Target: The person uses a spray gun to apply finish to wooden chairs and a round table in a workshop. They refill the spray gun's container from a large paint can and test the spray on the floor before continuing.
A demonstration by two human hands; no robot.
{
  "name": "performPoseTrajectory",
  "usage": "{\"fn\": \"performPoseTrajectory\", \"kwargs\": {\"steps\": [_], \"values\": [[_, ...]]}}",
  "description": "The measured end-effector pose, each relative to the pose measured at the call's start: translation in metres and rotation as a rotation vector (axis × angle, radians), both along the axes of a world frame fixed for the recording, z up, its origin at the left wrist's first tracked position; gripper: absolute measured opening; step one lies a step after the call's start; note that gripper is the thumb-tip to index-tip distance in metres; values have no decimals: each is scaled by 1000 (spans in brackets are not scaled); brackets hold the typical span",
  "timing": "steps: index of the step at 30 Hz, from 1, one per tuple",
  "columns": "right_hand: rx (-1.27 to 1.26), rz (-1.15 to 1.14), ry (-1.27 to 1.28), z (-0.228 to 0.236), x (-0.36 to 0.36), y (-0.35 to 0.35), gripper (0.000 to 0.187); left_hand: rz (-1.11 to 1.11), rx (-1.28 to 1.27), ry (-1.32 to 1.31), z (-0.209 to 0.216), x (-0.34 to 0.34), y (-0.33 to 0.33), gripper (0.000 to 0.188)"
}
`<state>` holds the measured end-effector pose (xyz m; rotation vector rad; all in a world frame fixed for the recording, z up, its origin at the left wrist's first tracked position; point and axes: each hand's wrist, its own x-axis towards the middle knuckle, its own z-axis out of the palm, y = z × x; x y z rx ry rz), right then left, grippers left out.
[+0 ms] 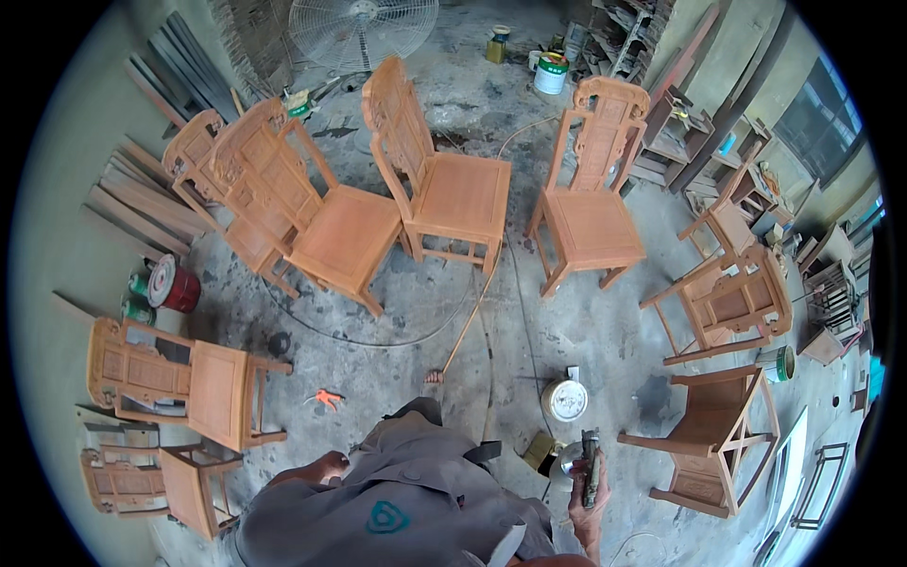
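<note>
Nearest: R hand wrapped round a dark, grimy tool, held approx. upright, R of body; exact kind n/c. L hand at L edge of shirt, fingers looked curled; couldn't tell if it held anything.

Just L of tool: round silvery piece, poss. joined to it, n/c. Yellow tin next to that. My read: good handling here meant a firm grip, tool level-headed, no knock vs. tin; L hand, if free, best used to steady.

Bit further: white bucket, top spotted dark; worth a wide berth w/ the elbow. Dark hose ran down floor twd body: footing needed care, no snagging. Orange hand tool on floor, L, well apart from L hand.

Beyond: carved chair upright, R of centre; others round about. Clean, dry grip advisable near bare wood. Far end: big fan.
</note>
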<state>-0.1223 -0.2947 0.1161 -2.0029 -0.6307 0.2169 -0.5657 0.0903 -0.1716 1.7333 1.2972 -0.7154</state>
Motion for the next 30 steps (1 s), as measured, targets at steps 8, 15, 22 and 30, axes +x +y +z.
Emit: {"fn": "performPoseTrajectory", "kwargs": {"steps": [8,15,22,30], "values": [[72,-193,54,0,63,78,53,-113,804,-752,66,198,375,18],[-11,-368,-60,26,110,98,53,-387,1204,-894,243,450,511,28],[-122,-316,64,-1,192,139,61,-331,1035,-966,282,605,482,33],[-177,-242,66,-30,305,166,62,-178,963,-794,245,693,414,42]]}}
